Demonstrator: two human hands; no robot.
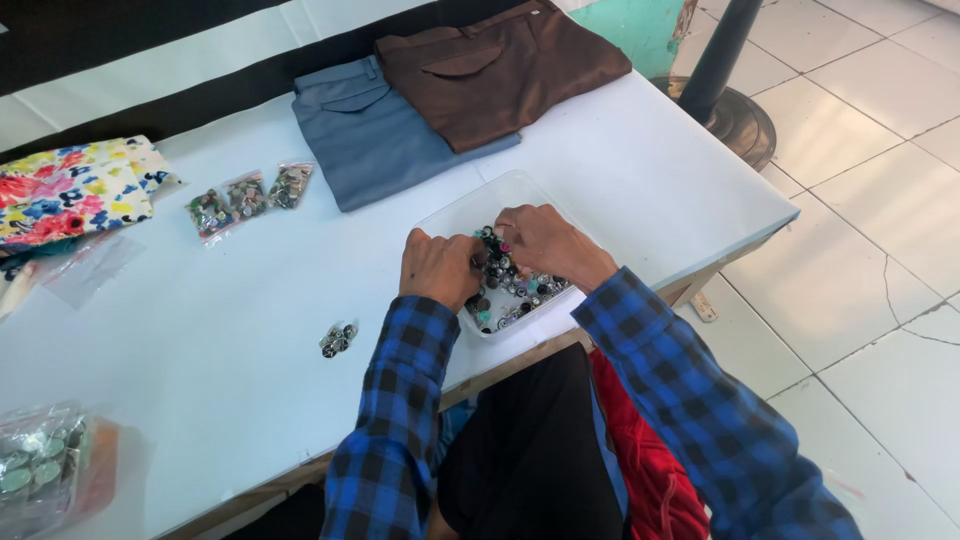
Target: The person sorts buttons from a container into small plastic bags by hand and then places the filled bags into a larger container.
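Both hands work in the clear tray [450, 215] at the desk [250, 320] edge, left hand [438, 265] and right hand [545, 240] curled, pinching among the buttons [505, 280], which look small, hard, light and slippery, best nipped by the rim

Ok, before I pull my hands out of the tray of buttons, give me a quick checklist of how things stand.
1. Left hand over the clear tray: ok, fingers curled at its near-left side.
2. Right hand in the buttons: ok, fingertips down among them.
3. What each hand grips: cannot tell, fingertips hidden.
4. Tray fully on the white table: ok, but close to the near edge.
5. Small loose cluster of buttons near the left sleeve: ok, apart from the tray.
6. Three small bags and folded trousers: ok, away from both hands.
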